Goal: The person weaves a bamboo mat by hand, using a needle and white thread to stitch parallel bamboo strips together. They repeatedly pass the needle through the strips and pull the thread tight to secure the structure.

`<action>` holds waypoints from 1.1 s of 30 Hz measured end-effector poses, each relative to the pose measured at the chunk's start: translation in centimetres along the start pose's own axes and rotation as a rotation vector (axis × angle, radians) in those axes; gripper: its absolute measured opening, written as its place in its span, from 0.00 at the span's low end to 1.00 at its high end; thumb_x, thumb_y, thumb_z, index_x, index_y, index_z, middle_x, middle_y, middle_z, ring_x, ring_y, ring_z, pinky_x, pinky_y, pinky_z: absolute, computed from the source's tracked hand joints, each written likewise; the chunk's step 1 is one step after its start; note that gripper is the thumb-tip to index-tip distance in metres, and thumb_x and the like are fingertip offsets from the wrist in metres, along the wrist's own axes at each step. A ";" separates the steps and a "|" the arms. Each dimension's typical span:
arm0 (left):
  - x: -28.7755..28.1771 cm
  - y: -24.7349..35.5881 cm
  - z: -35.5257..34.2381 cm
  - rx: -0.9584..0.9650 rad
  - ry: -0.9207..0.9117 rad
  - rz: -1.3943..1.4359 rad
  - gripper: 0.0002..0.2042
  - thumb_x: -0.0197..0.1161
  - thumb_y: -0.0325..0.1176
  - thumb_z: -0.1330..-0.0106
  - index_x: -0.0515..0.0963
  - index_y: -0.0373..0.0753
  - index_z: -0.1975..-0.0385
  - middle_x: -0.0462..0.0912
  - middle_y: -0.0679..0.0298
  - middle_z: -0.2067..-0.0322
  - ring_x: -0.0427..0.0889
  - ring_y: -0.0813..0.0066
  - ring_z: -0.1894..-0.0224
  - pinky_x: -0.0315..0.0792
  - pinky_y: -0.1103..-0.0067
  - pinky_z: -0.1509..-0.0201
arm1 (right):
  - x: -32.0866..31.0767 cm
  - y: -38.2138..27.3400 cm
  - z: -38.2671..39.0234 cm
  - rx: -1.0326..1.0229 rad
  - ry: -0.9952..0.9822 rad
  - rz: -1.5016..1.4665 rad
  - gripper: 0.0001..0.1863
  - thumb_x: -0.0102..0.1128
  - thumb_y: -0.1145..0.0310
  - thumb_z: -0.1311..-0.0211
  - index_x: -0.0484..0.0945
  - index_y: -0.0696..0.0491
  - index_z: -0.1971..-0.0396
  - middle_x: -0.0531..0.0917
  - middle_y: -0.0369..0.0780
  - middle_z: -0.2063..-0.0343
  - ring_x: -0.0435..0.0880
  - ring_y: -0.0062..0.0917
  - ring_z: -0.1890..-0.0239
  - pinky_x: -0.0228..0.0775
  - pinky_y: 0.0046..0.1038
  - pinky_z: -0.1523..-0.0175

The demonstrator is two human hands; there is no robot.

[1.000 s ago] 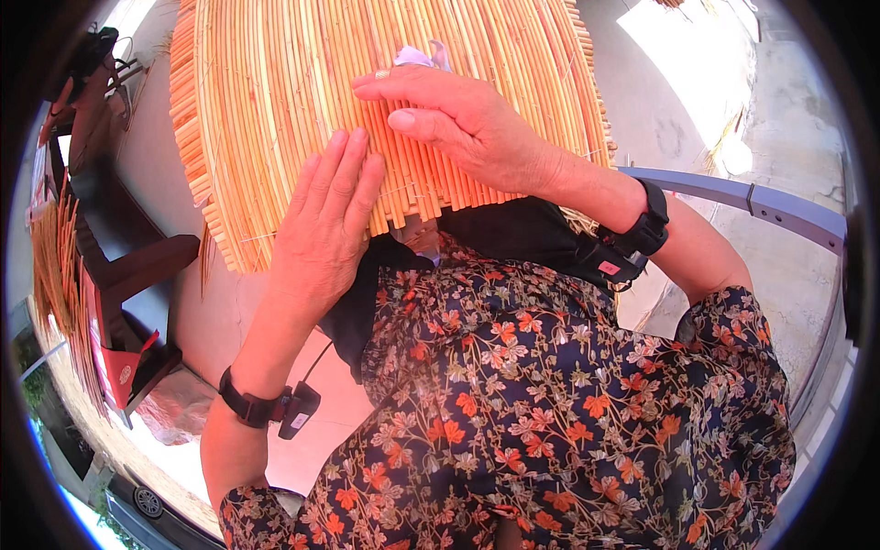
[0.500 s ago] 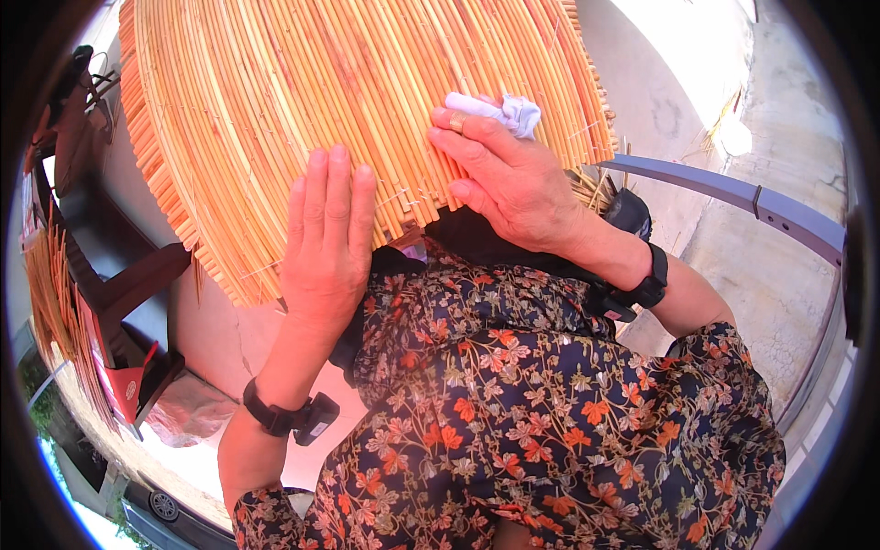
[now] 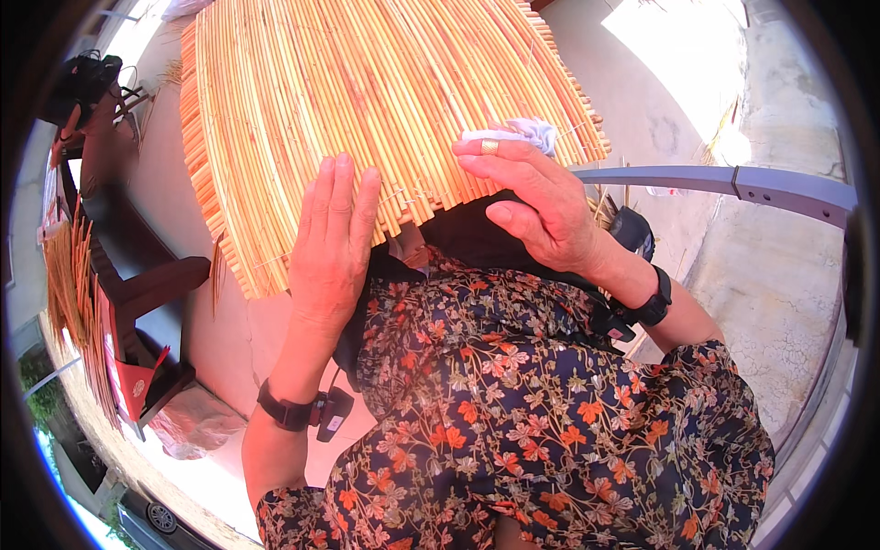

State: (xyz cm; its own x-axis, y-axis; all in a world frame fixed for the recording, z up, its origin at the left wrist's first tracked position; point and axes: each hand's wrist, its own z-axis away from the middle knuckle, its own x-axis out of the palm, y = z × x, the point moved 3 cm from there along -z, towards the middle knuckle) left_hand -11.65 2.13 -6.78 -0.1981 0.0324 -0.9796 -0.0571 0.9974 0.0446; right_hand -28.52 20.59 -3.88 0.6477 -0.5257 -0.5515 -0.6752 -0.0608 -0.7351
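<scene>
A mat of straw-coloured stalks, laid side by side and stitched with thin pale ties, spreads in front of me. My left hand lies with straight fingers over its near edge, left of centre. Farther right, my right hand reaches over the near edge with fingers stretched and thumb apart. A white cloth is wrapped about its index finger, beside a gold-coloured ring. Whether those fingertips touch the stalks is hard to tell. Dark fabric lies beneath the near edge.
At left stands a dark wooden chair with a bundle of loose stalks and a red packet by it. A curved grey metal bar crosses at right. Clear plastic lies on the floor at lower left.
The mat's far part has shifted down in view, showing more floor behind it. My right hand has tilted, its thumb coming away from the mat. The left hand stays over the edge.
</scene>
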 end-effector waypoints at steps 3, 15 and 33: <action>-0.8 -0.6 -0.8 -0.017 -0.035 0.050 0.29 0.56 0.22 0.35 0.68 0.40 0.30 0.70 0.48 0.32 0.69 0.48 0.29 0.68 0.62 0.28 | -0.5 -2.0 3.8 0.072 -0.046 -0.084 0.17 0.65 0.70 0.36 0.81 0.58 0.49 0.84 0.46 0.50 0.84 0.39 0.46 0.77 0.35 0.43; -10.2 -1.6 -3.2 -0.219 0.008 0.338 0.35 0.53 0.07 0.41 0.69 0.38 0.30 0.74 0.48 0.34 0.73 0.53 0.31 0.67 0.68 0.29 | 1.9 1.6 0.0 0.490 0.200 -0.651 0.15 0.55 0.76 0.29 0.79 0.58 0.45 0.79 0.39 0.44 0.85 0.22 0.56 0.79 0.22 0.58; -13.9 -3.0 -2.6 -0.505 0.056 0.516 0.36 0.51 0.07 0.41 0.67 0.37 0.29 0.79 0.52 0.40 0.80 0.70 0.43 0.72 0.78 0.41 | 3.1 -4.2 -9.9 0.282 0.029 -0.904 0.07 0.66 0.73 0.34 0.84 0.59 0.59 0.86 0.38 0.67 0.83 0.17 0.69 0.74 0.22 0.63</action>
State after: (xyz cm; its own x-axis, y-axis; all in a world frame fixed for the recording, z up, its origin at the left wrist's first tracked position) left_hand -11.31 -1.48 7.22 -0.3709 0.4740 -0.7986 -0.3855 0.7037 0.5968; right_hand -27.19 10.87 1.39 0.8719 -0.4010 0.2810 0.1910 -0.2498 -0.9493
